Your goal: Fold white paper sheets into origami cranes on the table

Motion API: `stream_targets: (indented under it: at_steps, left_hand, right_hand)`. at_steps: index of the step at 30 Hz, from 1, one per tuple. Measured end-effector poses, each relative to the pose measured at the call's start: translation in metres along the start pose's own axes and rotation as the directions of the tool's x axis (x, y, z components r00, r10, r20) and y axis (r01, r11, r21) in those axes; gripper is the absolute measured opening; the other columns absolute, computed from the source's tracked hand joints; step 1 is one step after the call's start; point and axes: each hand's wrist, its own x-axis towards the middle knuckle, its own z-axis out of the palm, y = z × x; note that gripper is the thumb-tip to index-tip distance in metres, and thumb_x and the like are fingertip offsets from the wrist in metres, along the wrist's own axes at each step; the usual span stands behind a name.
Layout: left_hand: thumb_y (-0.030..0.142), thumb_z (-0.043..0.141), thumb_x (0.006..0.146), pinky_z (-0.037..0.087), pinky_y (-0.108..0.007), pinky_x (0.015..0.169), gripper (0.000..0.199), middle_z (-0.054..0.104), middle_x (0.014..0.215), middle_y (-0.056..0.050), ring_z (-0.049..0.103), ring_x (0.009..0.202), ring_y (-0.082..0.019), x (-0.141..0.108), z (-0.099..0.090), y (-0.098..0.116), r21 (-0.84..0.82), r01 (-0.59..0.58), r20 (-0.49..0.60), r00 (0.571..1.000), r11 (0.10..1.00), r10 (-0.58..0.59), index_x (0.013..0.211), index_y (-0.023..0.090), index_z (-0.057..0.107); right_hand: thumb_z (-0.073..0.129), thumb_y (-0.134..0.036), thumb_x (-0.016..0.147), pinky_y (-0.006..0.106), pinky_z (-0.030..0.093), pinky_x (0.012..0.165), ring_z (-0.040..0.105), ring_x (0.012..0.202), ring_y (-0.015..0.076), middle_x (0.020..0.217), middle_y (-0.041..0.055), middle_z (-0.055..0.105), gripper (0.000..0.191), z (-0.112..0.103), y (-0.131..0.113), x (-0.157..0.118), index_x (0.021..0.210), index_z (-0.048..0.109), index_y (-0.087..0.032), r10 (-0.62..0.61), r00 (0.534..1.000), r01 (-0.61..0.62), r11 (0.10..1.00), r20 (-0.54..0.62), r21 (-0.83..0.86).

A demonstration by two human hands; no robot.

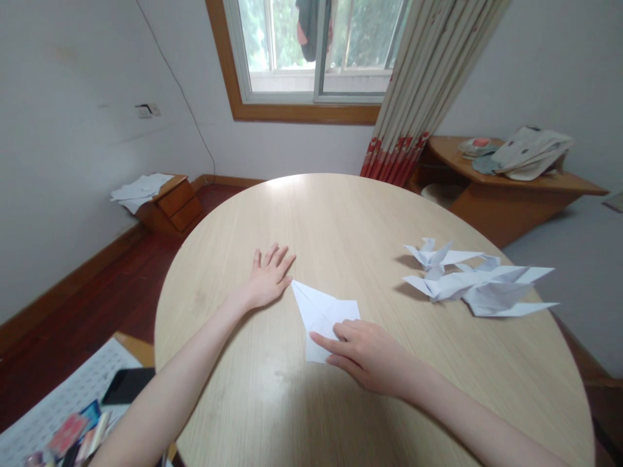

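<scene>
A folded sheet of white paper lies flat on the round wooden table, with a narrow point at its upper left and a wider part at its lower right. My left hand rests palm down with its fingers spread, its thumb beside the paper's narrow tip. Over the right part of the paper is my right hand, its index finger stretched out and touching the sheet near its left edge. The other fingers of that hand are partly bent, and nothing is gripped between them.
Several folded white paper figures stand at the table's right. At the lower left, a side surface holds a phone, a printed sheet and small items. A desk with a bag is beyond the table, at the right.
</scene>
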Motion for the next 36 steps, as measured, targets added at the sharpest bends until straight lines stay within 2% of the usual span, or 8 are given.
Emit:
stream_targets:
  at_steps: [5,9,15,21,25,28,31,36]
  left_hand:
    - [0.017,0.040,0.092,0.006,-0.062,0.114,0.048,0.027,0.154,-0.015,0.012,0.146,-0.031,-0.003,-0.005,0.008,0.014,-0.123,-0.119,0.985,0.992,0.124,0.141,0.017,0.040]
    - [0.002,0.039,0.086,0.022,-0.056,0.114,0.053,0.033,0.151,-0.014,0.017,0.144,-0.026,-0.006,-0.008,0.016,-0.087,-0.323,-0.205,0.932,0.942,0.300,0.136,0.019,0.043]
    - [-0.009,0.036,0.077,0.034,-0.053,0.108,0.063,0.042,0.144,-0.011,0.025,0.141,-0.023,-0.009,-0.003,0.027,-0.237,-0.481,-0.215,0.873,0.844,0.437,0.130,0.024,0.047]
    - [-0.006,0.033,0.083,0.048,-0.036,0.094,0.048,0.062,0.115,-0.007,0.054,0.112,-0.017,-0.012,0.002,0.040,-0.345,-0.506,-0.172,0.862,0.790,0.477,0.115,0.020,0.057]
    - [0.003,0.040,0.087,0.049,-0.032,0.090,0.032,0.065,0.111,-0.007,0.058,0.106,-0.018,-0.015,0.002,0.050,-0.297,-0.518,-0.161,0.855,0.802,0.493,0.106,0.018,0.061]
    - [0.025,0.050,0.092,0.050,-0.033,0.085,0.019,0.065,0.111,-0.007,0.059,0.102,-0.021,-0.017,0.000,0.056,-0.219,-0.529,-0.160,0.849,0.820,0.504,0.106,0.018,0.060]
    - [0.039,0.050,0.095,0.049,-0.032,0.078,0.024,0.065,0.106,-0.007,0.060,0.096,-0.022,-0.017,0.000,0.059,-0.097,-0.552,-0.141,0.831,0.828,0.538,0.101,0.018,0.060]
    - [0.039,0.036,0.101,0.046,-0.029,0.066,0.033,0.066,0.095,-0.005,0.061,0.084,-0.019,-0.013,0.004,0.060,0.116,-0.610,-0.144,0.771,0.784,0.621,0.094,0.017,0.060]
  right_hand:
    - [0.045,-0.029,0.098,0.029,0.030,0.058,0.051,0.067,0.0163,0.073,0.0030,0.060,0.031,0.002,0.004,-0.002,0.124,0.062,-0.022,-0.018,1.000,0.018,1.000,-0.024,0.024]
    - [0.048,-0.029,0.097,0.030,0.031,0.060,0.050,0.068,0.0173,0.070,0.0027,0.058,0.027,-0.005,0.008,-0.004,0.113,0.068,-0.022,-0.012,0.998,0.014,0.999,-0.054,0.046]
    - [0.046,-0.023,0.096,0.031,0.042,0.067,0.055,0.079,0.0180,0.085,0.0079,0.063,0.028,-0.017,0.018,-0.007,0.093,0.074,-0.020,0.046,0.987,-0.023,0.989,-0.156,0.146]
    - [0.045,-0.017,0.095,0.039,0.051,0.089,0.061,0.108,0.0226,0.118,0.0113,0.067,0.029,-0.012,0.032,-0.008,0.090,0.074,-0.018,0.053,0.953,0.008,0.980,-0.298,0.199]
    - [0.045,-0.016,0.094,0.037,0.054,0.088,0.065,0.103,0.0212,0.113,0.0100,0.070,0.029,-0.006,0.038,-0.007,0.091,0.074,-0.017,0.074,0.943,-0.001,0.976,-0.325,0.220]
    - [0.045,-0.015,0.094,0.037,0.054,0.087,0.065,0.101,0.0204,0.110,0.0098,0.071,0.028,-0.005,0.038,-0.006,0.096,0.073,-0.016,0.091,0.935,-0.010,0.973,-0.344,0.232]
    - [0.044,-0.014,0.094,0.037,0.054,0.086,0.065,0.100,0.0207,0.106,0.0109,0.072,0.028,-0.005,0.036,-0.004,0.095,0.072,-0.014,0.102,0.929,-0.019,0.973,-0.355,0.231]
    - [0.045,-0.014,0.093,0.039,0.053,0.085,0.065,0.097,0.0215,0.103,0.0112,0.072,0.026,-0.004,0.034,-0.004,0.092,0.071,-0.014,0.101,0.930,-0.023,0.975,-0.353,0.219]
